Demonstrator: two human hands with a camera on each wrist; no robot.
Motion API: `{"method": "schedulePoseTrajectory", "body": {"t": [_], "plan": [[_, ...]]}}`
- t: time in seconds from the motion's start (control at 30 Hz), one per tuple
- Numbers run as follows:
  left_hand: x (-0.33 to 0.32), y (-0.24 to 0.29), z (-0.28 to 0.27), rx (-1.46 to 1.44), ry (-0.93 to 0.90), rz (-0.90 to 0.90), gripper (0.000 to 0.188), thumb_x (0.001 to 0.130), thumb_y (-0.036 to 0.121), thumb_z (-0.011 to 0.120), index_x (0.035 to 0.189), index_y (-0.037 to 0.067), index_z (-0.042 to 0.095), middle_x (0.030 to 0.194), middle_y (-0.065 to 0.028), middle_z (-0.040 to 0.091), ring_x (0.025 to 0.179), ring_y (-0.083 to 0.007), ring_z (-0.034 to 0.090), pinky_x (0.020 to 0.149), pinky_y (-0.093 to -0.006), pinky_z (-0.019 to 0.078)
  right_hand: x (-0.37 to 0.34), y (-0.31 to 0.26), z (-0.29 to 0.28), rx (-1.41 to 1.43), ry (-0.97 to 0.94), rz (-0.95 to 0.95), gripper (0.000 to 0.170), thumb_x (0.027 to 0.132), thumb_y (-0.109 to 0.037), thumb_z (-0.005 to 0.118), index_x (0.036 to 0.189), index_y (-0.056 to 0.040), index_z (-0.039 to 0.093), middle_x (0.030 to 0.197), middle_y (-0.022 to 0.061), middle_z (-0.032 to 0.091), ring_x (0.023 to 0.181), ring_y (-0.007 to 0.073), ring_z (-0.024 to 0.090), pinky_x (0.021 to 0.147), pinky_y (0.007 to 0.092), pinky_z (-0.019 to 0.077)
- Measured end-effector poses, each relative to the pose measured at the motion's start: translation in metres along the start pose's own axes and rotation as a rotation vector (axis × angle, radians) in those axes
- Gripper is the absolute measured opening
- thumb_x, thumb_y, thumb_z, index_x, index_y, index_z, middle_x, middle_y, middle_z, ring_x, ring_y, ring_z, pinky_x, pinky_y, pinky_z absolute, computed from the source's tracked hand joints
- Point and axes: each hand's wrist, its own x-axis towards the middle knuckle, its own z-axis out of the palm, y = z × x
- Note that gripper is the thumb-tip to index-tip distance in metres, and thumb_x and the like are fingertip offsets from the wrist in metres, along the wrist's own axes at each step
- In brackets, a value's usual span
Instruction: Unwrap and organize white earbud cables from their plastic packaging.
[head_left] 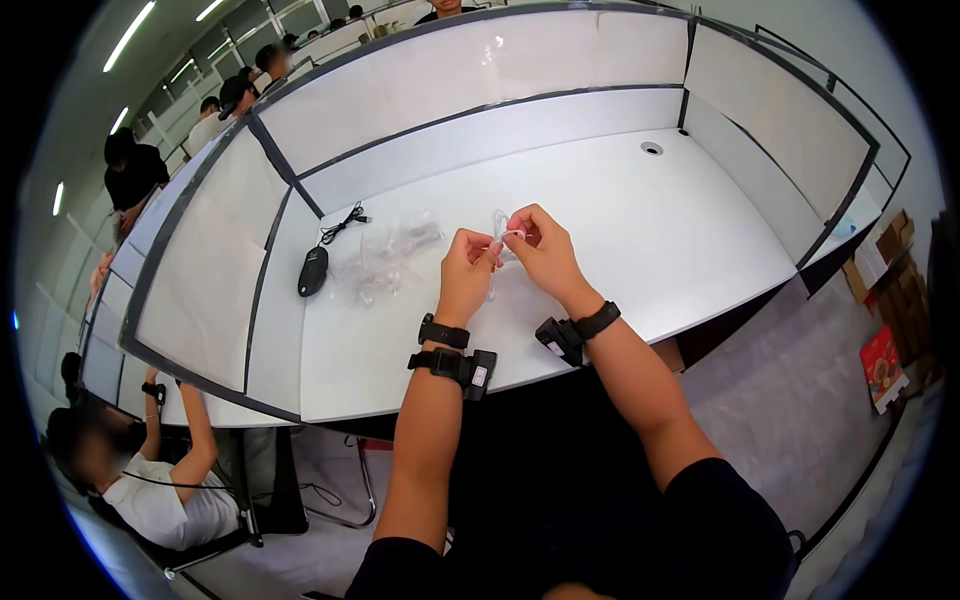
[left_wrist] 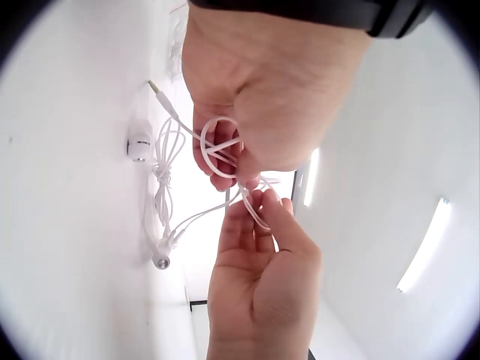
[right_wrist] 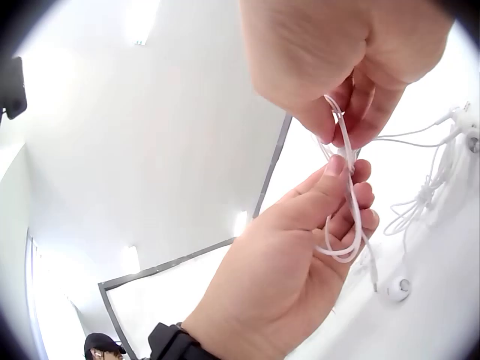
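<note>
Handling of a thin white plastic earphone cable [right_wrist: 347, 142] with round white earbuds [left_wrist: 161, 260], above a smooth white desk [head_left: 600, 250]; one length was gathered into a narrow bundle [left_wrist: 163, 174] of loops, while a looser loop [left_wrist: 202, 150] stood out at the fingers; the work was judged partway, that loop and the slender white plug [left_wrist: 163, 102] apparently left to settle; whether the bundle touched the desk could not be told. The left hand [head_left: 466, 280] pinched the cable between thumb and fingers; the right hand [head_left: 548, 262] pinched it just beside, its fingers curled; both forearms reached forward and converged; crinkled clear plastic bags [head_left: 385, 260] lay beyond the left hand, near a black computer mouse [head_left: 313, 271].
</note>
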Motion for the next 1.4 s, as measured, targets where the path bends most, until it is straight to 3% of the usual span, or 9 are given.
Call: {"method": "schedulePoseTrajectory", "body": {"t": [0.23,0.53,0.63,0.73,0.93,1.13,1.23,1.33,1.4], "plan": [[-0.004,0.01,0.0,0.054,-0.167,0.011,0.007,0.097,0.004,0.059,0.101,0.001,0.054,0.084,-0.0036,0.062,0.074,-0.009,0.057,0.068,-0.0234,0.0453,0.003,0.003,-0.006,0.615,-0.022,0.243,0.015,0.087,0.002,0.046,0.098,-0.0046,0.052,0.076,0.0007,0.05,0.06,0.0072,0.044,0.05,0.0241,0.0376],[-0.006,0.01,0.004,0.165,0.031,0.133,0.005,0.095,0.002,0.059,0.099,-0.001,0.059,0.083,-0.0062,0.069,0.068,-0.0089,0.056,0.063,-0.024,0.0465,0.004,0.002,-0.007,0.615,0.001,0.503,0.015,0.085,-0.001,0.047,0.099,-0.0032,0.052,0.072,0.0027,0.047,0.048,0.0069,0.033,0.043,0.0252,0.0262],[-0.002,0.001,-0.002,0.088,0.046,0.117,0.006,0.096,0.003,0.06,0.1,-0.001,0.059,0.085,-0.0062,0.068,0.068,-0.0089,0.055,0.064,-0.0238,0.0465,0.007,-0.004,-0.011,0.64,-0.074,0.716,0.015,0.087,0.0,0.046,0.099,-0.004,0.053,0.062,-0.0035,0.038,0.046,0.006,0.025,0.043,0.0253,0.021],[-0.001,0.0,-0.005,-0.016,0.026,0.104,0.007,0.096,0.005,0.061,0.1,-0.001,0.059,0.085,-0.0063,0.067,0.068,-0.0092,0.054,0.065,-0.0235,0.0459,0.009,-0.003,-0.02,0.675,-0.207,0.771,0.014,0.087,-0.001,0.051,0.101,-0.003,0.053,0.062,-0.0042,0.039,0.046,0.0059,0.026,0.043,0.0253,0.0209],[0.002,0.005,-0.015,-0.223,-0.078,-0.069,0.01,0.098,0.01,0.061,0.102,0.001,0.058,0.091,-0.0095,0.067,0.07,-0.0096,0.053,0.064,-0.0229,0.0434,0.003,-0.01,-0.012,0.09,-0.104,0.354,0.022,0.087,-0.004,0.062,0.107,-0.0046,0.054,0.072,-0.001,0.055,0.056,0.0045,0.044,0.049,0.0213,0.0315],[-0.001,0.014,-0.01,-0.336,-0.065,-0.151,0.015,0.097,0.014,0.063,0.103,0.001,0.056,0.088,-0.0084,0.066,0.069,-0.0115,0.054,0.065,-0.0246,0.0432,0.002,-0.011,-0.011,0.108,-0.039,0.194,0.024,0.091,-0.007,0.063,0.112,-0.0042,0.053,0.084,0.004,0.064,0.069,0.0081,0.057,0.061,0.0217,0.0437],[0.0,0.009,-0.013,-0.354,-0.037,-0.156,0.016,0.098,0.015,0.062,0.105,0.002,0.056,0.092,-0.0102,0.066,0.069,-0.0116,0.054,0.065,-0.0246,0.0438,0.003,-0.014,-0.011,0.428,-0.063,0.192,0.023,0.091,-0.003,0.061,0.113,-0.0032,0.052,0.09,0.0078,0.065,0.076,0.0122,0.061,0.072,0.0259,0.05],[0.0,0.013,-0.013,-0.482,-0.028,-0.159,0.013,0.1,0.013,0.059,0.106,0.003,0.057,0.096,-0.0112,0.066,0.07,-0.0108,0.054,0.067,-0.0252,0.0447,0.005,-0.01,-0.012,0.527,-0.028,0.143,0.021,0.092,-0.001,0.058,0.112,-0.002,0.052,0.1,0.0117,0.066,0.087,0.0164,0.064,0.084,0.0304,0.0521],[0.0,0.014,-0.014,-0.577,-0.028,-0.164,0.012,0.1,0.013,0.057,0.107,0.003,0.057,0.099,-0.0116,0.066,0.072,-0.0103,0.054,0.068,-0.0257,0.0451,0.005,-0.003,-0.013,0.281,0.05,0.092,0.02,0.091,-0.002,0.059,0.11,-0.0023,0.054,0.102,0.0118,0.067,0.091,0.0168,0.066,0.083,0.03,0.0527]]}}
